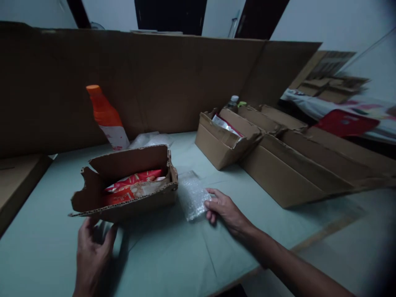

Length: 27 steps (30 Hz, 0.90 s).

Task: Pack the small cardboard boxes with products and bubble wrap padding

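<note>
My right hand (pixel 224 209) pinches the edge of a flat piece of clear bubble wrap (pixel 192 198) between thumb and fingers, just above the table. The wrap's far side reaches the right end of an open cardboard box (pixel 142 208). Inside that box lie red snack packets (pixel 133 190), one with a pale printed part. My left hand (pixel 94 251) is at the box's near left corner, thumb and fingers apart. Its fingertips meet the lower edge of the box and are partly hidden; I cannot tell how firmly they touch.
Behind the box stands an orange-and-white bottle (pixel 107 119), beside crumpled clear plastic (pixel 150 140). To the right are a small box with a packet (pixel 227 138) and several larger open boxes (pixel 287 173). A tall cardboard panel (pixel 185 78) borders the pale green table (pixel 173 255) at the back.
</note>
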Each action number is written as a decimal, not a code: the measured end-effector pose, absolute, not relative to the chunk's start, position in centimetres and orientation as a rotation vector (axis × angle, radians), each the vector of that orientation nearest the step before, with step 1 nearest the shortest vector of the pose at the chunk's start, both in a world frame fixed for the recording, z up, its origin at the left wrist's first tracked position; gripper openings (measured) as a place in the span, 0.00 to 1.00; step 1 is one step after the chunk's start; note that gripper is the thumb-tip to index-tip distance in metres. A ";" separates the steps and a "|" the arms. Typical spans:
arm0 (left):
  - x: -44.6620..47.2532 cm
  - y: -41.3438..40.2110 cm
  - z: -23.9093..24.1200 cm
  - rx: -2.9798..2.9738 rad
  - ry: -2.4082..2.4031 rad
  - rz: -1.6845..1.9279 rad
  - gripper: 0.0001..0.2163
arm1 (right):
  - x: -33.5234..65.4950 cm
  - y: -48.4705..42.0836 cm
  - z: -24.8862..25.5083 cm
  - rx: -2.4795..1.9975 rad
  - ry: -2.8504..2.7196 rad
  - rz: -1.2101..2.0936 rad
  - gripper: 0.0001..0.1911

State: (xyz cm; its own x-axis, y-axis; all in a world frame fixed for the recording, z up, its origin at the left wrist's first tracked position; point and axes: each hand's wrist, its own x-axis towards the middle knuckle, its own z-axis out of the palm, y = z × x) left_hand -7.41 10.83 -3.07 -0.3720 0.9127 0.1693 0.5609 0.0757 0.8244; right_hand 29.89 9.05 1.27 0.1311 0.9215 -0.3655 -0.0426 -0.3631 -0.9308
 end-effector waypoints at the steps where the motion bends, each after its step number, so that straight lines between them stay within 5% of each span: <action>1: -7.1 9.4 -2.7 1.529 2.029 1.242 0.36 | 29.7 7.7 1.3 -1.496 -0.851 1.417 0.35; 8: 1.5 1.8 -2.1 2.527 1.191 0.970 0.28 | 27.2 2.9 1.4 -1.330 -0.705 1.629 0.36; 14: 6.2 3.7 -2.7 2.644 0.960 0.980 0.17 | 27.7 0.9 0.9 -1.303 -0.893 1.770 0.29; 21: 6.4 3.7 -2.2 2.493 0.945 0.904 0.14 | 32.1 2.5 1.5 -1.575 -1.690 0.631 0.19; 27: 6.7 2.9 -2.3 2.395 0.935 0.873 0.13 | 30.4 6.7 0.2 -1.407 -2.436 0.302 0.13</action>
State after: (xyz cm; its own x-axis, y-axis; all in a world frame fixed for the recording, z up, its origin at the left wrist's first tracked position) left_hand 6.75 2.95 -2.32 0.5757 0.7134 0.3996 0.4474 -0.6839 0.5763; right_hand 30.36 6.74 0.25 -0.4687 0.8686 0.1608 0.8029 0.4949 -0.3323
